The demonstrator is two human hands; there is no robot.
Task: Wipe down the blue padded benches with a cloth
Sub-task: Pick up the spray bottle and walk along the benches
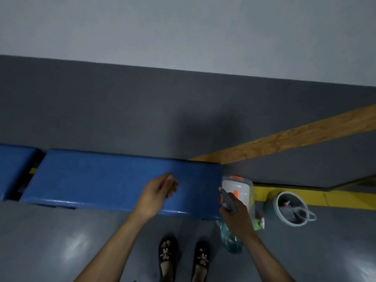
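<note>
1. We see the blue padded bench point(122, 180) across the middle of the frame, long axis running left to right against the grey wall point(101, 102); a second blue bench point(14, 169) sits at the left edge, a gap between them.
2. Left hand point(157, 192) hovers over the near right part of the bench, fingers loosely curled, holding nothing. Forearm comes up from bottom centre.
3. Right hand point(234, 210) is just past the bench's right end, lower right of centre, fingers wrapped round the grip of a spray bottle point(236, 192). White and orange head above the hand, greenish body below.
4. Nozzle direction we cannot tell.
5. No cloth in either hand. A grey bucket point(291, 208) stands on the floor at right, well apart from the bench, with something pale inside; possibly the cloth, too blurred to say.
6. Key relation: bench surface lies left and up-frame of the right hand; left hand is the nearer one, already over it.
7. We judge spraying comes first; wiping not yet started.
8. Feet in dark slippers point(168, 257) at bottom centre, facing the bench.
</note>
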